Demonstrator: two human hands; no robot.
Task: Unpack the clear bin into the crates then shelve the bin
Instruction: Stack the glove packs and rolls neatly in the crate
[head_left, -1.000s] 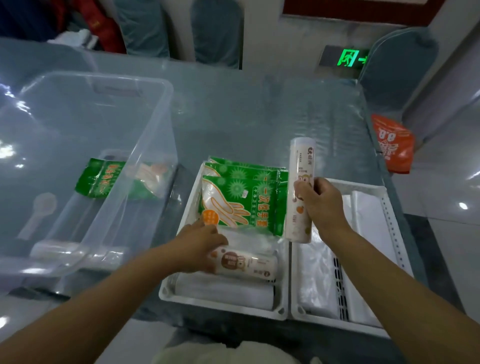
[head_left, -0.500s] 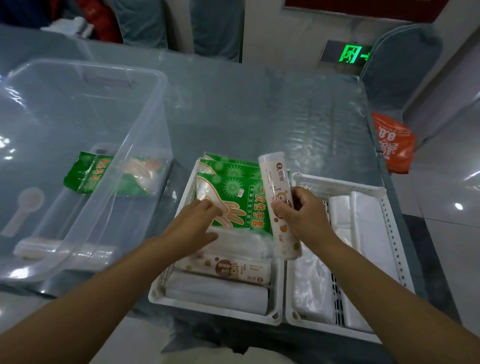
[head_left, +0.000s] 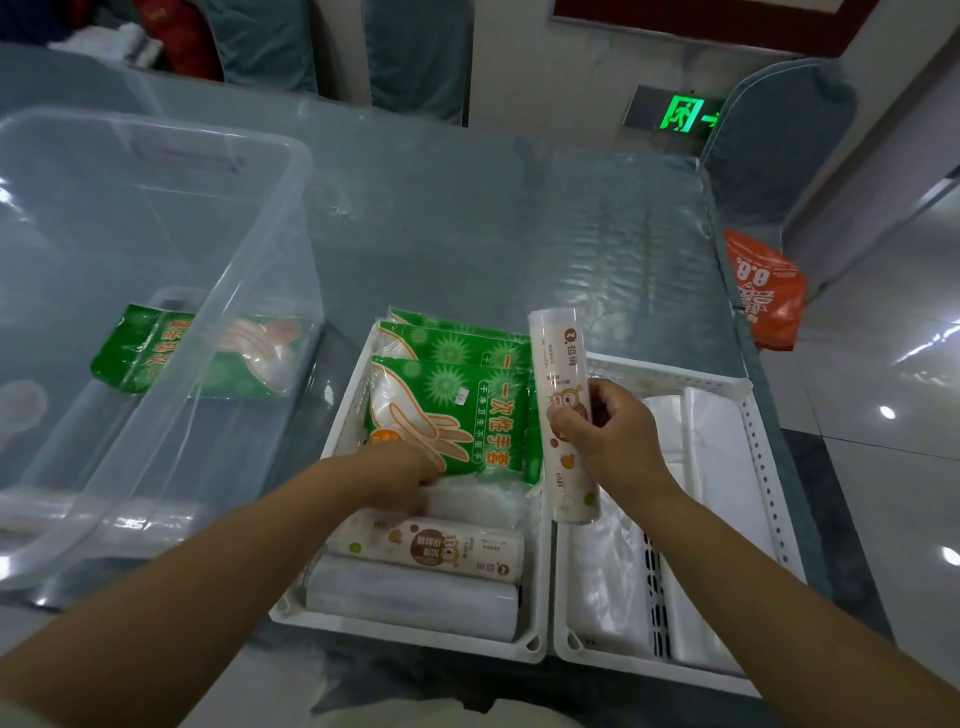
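Glass table (head_left: 467, 234): 2 crates (head_left: 540, 571), 1 bin (head_left: 249, 291), 3 rolls (head_left: 563, 415).

Clear bin (head_left: 156, 322) cut by left edge; left hand's fingertips perhaps under glove packet (head_left: 447, 415)

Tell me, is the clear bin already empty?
No, a green glove packet still lies inside the clear bin, along with a clear roll near its front wall.

Left hand (head_left: 400, 475) moves off the lying printed roll (head_left: 431, 545) and now sits further back in the left crate (head_left: 415, 631), at the glove pack's (head_left: 447, 415) near edge. Right hand (head_left: 608, 436) brings its upright roll (head_left: 563, 410) slightly left, over the crates' shared wall.
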